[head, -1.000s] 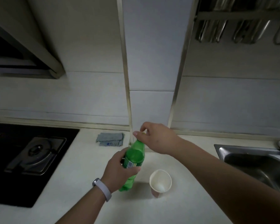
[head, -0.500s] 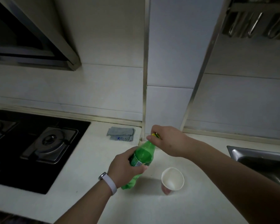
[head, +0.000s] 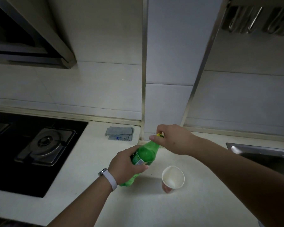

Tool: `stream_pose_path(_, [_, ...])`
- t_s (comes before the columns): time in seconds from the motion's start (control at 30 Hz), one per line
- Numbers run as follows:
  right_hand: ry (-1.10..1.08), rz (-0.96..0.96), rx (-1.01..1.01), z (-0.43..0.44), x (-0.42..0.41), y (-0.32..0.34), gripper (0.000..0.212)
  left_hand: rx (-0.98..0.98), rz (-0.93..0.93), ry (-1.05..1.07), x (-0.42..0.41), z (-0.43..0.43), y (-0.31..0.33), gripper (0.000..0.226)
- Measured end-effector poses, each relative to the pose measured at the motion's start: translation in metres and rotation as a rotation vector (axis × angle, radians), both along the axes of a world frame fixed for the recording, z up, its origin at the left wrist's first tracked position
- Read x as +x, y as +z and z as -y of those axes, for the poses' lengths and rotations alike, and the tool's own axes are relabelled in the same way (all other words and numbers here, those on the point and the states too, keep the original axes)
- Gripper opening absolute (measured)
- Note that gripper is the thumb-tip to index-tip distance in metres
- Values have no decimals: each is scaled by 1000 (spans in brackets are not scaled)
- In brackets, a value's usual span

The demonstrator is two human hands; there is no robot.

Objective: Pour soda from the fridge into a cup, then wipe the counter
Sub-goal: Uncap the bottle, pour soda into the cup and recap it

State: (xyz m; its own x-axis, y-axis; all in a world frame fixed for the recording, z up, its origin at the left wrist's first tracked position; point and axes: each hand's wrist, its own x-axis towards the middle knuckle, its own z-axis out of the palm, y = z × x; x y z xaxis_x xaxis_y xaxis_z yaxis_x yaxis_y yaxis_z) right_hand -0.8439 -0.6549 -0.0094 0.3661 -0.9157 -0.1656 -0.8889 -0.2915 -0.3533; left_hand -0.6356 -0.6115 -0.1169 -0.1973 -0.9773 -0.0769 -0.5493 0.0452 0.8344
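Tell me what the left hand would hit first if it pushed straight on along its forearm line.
Probably the tiled pillar behind the green bottle that the left hand grips; depth is unclear.

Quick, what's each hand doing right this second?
Left hand: closed around the green soda bottle, holding it on the counter.
Right hand: fingers closed on the bottle's yellow cap.

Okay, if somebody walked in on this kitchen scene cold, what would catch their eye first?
Probably the bright green soda bottle at the centre of the pale counter, with the left hand around its body and the right hand pinching the yellow cap. Next, the empty paper cup standing just right of the bottle, and the folded grey cloth back by the wall.
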Motion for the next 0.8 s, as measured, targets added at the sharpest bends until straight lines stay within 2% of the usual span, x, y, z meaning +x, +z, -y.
stream_pose_path(0.13, [-49, 45, -25, -5, 5, -8, 44, 23, -26, -12, -2, 1, 0, 63])
stream_pose_path(0.43, [264, 109, 86, -9, -18, 4, 12, 77, -86, -99, -2, 0, -2, 59])
stream_pose_path(0.57, [238, 188, 35, -10, -17, 2, 6, 89, -104, -87, -3, 3, -5, 58])
stream_pose_path(0.7, [-30, 117, 10, -11, -13, -7, 35, 55, -83, -58, -9, 1, -5, 59])
stream_pose_path(0.8, [-59, 93, 23, -12, -13, -13, 39, 53, -59, -51, -11, 0, -6, 60])
